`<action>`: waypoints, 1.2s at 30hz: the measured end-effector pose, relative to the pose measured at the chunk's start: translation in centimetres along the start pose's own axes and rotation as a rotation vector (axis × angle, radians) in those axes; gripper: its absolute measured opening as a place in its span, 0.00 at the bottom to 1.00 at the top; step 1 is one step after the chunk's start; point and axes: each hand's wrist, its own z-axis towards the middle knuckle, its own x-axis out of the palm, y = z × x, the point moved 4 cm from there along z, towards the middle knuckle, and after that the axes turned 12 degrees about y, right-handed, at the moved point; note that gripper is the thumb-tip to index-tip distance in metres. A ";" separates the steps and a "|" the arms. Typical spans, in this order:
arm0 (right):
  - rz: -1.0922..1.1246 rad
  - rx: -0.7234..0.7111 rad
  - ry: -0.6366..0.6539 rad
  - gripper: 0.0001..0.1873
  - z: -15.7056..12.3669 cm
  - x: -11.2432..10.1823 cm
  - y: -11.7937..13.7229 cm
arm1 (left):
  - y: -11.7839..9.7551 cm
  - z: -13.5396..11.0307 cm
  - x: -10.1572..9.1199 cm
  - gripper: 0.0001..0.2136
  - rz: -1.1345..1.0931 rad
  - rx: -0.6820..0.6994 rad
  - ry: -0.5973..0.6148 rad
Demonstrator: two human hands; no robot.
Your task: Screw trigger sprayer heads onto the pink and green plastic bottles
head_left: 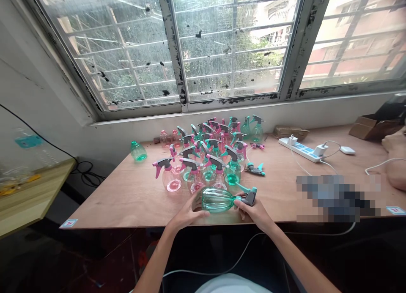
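Note:
A clear green spray bottle (217,200) lies sideways between my two hands, just above the table's front edge. My left hand (189,209) is wrapped round its base end. At the other end, my right hand (250,210) grips the neck and the grey-and-green spray head (250,196). Directly behind stand several pink and green spray bottles in a tight group, among them a pink one (172,179) at the front left and a green one (233,171) at the front right. A loose spray head (255,169) lies on the table right of the group.
A green bottle without a spray head (138,151) stands on the left of the wooden table (104,195). A white power strip (300,149) with cables, a cardboard box (376,126) and part of a person's arm (395,160) are at the right. Windows rise behind.

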 end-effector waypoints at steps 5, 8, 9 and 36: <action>-0.022 -0.003 0.006 0.20 0.1 -0.1 -0.1 | -0.3 0.0 0.1 0.46 0.005 0.018 0.026; -0.030 -0.008 0.001 0.20 0.1 -0.1 -0.1 | -0.3 0.0 0.2 0.47 0.010 0.020 0.040; -0.033 -0.008 0.002 0.19 0.1 -0.1 0.0 | -0.2 0.0 0.1 0.47 0.012 0.021 0.040; -0.016 -0.005 0.029 0.19 0.1 -0.1 -0.5 | 0.0 0.1 0.1 0.49 0.044 0.034 0.035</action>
